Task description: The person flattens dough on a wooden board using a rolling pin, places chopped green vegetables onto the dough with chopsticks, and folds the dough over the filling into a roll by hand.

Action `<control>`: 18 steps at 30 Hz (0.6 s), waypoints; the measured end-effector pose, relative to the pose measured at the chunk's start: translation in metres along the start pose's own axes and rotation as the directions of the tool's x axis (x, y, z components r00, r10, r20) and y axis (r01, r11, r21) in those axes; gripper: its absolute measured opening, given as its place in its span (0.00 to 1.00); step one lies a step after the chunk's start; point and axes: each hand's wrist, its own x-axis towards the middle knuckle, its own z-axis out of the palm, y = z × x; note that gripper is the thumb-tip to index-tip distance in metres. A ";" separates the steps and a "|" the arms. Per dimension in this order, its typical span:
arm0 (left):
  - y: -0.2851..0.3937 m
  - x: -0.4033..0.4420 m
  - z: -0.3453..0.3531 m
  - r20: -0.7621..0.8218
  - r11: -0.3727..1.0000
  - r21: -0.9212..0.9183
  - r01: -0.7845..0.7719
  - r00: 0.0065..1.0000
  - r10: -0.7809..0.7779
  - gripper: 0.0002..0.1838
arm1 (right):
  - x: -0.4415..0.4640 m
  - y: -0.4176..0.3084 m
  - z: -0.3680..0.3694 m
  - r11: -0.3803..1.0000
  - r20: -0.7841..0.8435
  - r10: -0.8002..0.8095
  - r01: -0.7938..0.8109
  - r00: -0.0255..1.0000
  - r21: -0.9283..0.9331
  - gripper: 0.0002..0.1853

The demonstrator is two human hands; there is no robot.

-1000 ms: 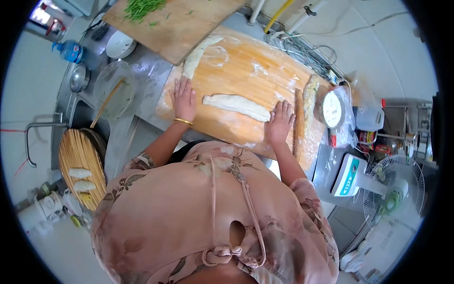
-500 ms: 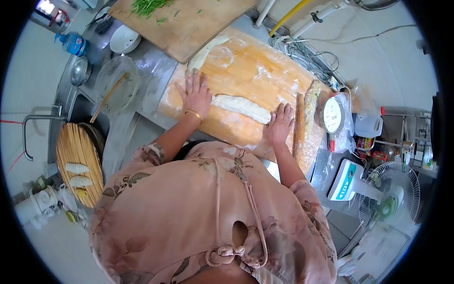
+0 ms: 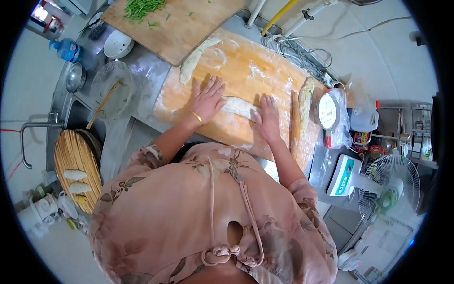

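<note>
A floury white dough roll (image 3: 239,108) lies across the wooden board (image 3: 236,61). My left hand (image 3: 208,102) rests at its left end, palm down with the fingers spread. At the right end my right hand (image 3: 268,119) touches the dough, fingers stretched out and pointing away from me. Beyond my left hand lies a flat dough strip (image 3: 194,61), partly under the edge of the cutting board. A wooden rolling pin (image 3: 295,118) is to the right of my right hand, beside a long yellow-green speckled roll (image 3: 306,97).
Chopped greens (image 3: 142,8) sit on a cutting board (image 3: 177,28) at the back. To the left are a glass bowl (image 3: 112,102) with chopsticks and a straw tray (image 3: 71,151) with shaped dough pieces. A scale (image 3: 343,175) and a fan (image 3: 390,189) stand right.
My hands have come closer together along the dough roll. My left hand has moved right and my right hand left, and the visible dough between them is shorter.
</note>
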 end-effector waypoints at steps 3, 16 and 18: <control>0.005 0.008 0.006 0.153 0.998 0.060 -0.019 0.988 0.010 0.24 | 0.010 -0.020 0.010 0.985 0.100 -0.064 0.079 0.993 -0.152 0.28; 0.018 -0.030 -0.020 0.226 0.959 -0.104 -0.262 0.933 0.279 0.28 | -0.030 -0.052 0.004 0.937 0.190 -0.236 0.275 0.953 -0.215 0.32; 0.020 -0.034 -0.014 0.089 0.936 -0.059 -0.348 0.932 0.352 0.28 | -0.024 -0.057 0.012 0.921 0.179 -0.279 0.316 0.944 -0.229 0.32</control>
